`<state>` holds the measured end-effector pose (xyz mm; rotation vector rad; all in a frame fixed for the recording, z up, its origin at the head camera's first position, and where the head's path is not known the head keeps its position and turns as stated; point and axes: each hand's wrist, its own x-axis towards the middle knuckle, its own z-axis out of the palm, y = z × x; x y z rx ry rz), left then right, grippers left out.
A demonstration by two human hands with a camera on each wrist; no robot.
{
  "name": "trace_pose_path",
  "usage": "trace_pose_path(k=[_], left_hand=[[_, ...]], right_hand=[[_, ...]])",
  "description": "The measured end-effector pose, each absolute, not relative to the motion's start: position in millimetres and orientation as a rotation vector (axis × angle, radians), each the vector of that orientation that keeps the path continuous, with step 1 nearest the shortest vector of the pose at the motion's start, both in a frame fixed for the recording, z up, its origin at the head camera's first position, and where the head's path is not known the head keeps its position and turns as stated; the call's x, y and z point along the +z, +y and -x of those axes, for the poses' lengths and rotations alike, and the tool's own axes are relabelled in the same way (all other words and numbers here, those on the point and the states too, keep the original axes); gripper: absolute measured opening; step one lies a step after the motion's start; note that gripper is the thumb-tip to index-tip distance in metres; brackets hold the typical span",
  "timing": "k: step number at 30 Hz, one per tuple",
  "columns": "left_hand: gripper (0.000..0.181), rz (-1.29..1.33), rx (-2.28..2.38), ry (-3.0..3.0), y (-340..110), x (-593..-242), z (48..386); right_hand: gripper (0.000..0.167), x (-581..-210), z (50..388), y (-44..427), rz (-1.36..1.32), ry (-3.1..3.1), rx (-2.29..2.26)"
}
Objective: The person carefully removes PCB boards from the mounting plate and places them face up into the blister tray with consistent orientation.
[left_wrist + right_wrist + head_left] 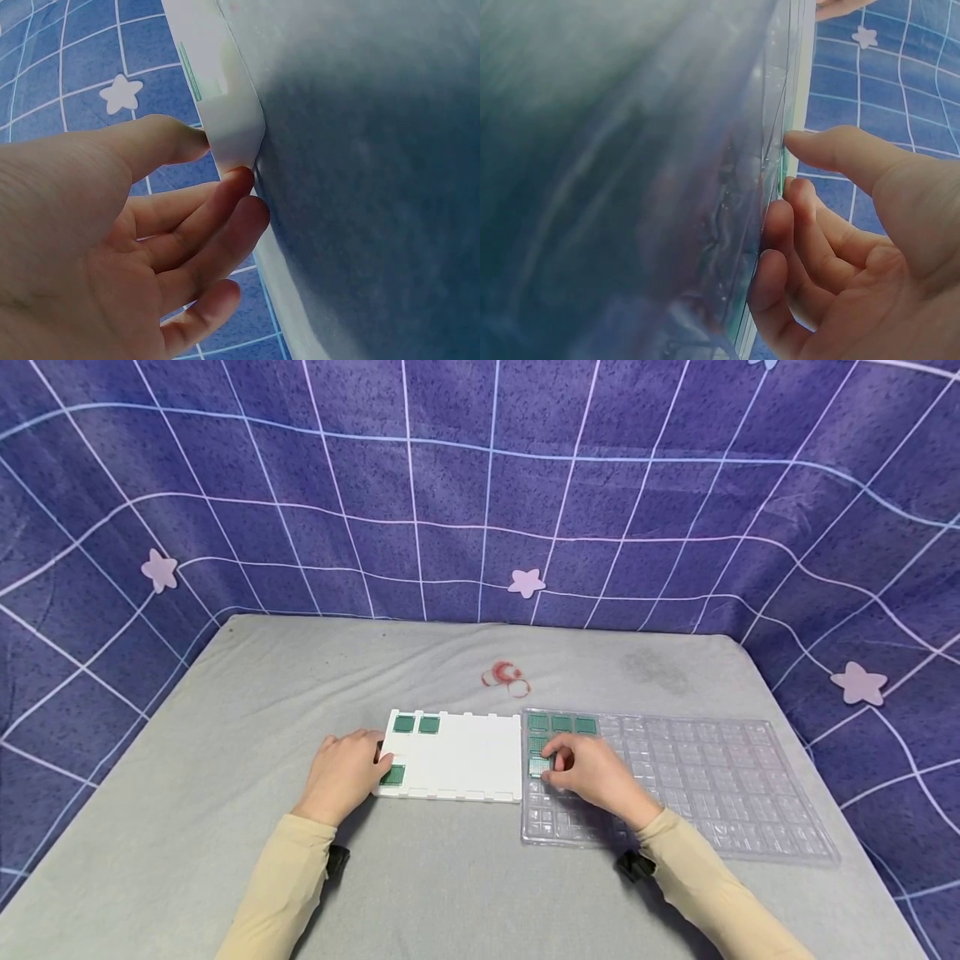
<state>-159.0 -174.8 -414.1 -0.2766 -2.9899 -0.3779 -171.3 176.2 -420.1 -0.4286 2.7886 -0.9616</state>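
My left hand (345, 772) grips the left end of a flat white tray (465, 760); in the left wrist view the thumb rests on its edge and a fingertip touches its corner. Three small green circuit boards lie on it: two at the far left and one circuit board (393, 775) near the left thumb. To its right lies a clear plastic compartment tray (697, 777). Over its left columns, my right hand (600, 777) pinches a green circuit board (539, 767) between thumb and index finger. Whether that board is lifted from its compartment I cannot tell.
Several more green circuit boards, including one circuit board (561, 723), sit in the clear tray's far left compartments. Both trays lie on a grey cloth (450, 877) with a red mark beyond them. A purple grid-patterned curtain (450, 485) surrounds the table's back and sides.
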Motion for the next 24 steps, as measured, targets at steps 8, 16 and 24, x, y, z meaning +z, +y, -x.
trace_pose_path(k=[8,16,24], left_hand=[[0.023,0.279,-0.382,-2.988,-174.7,-413.9,158.7],[0.025,0.282,-0.368,-2.989,-174.3,-413.2,158.5],[0.025,0.273,-0.372,-2.993,-174.2,-414.7,159.3]], right_hand=[[0.026,-419.5,170.9,175.6,0.418,2.789,-0.96],[0.025,-421.1,171.2,176.0,0.422,2.789,-0.962],[0.024,-421.5,172.0,175.8,0.41,2.802,-0.958]])
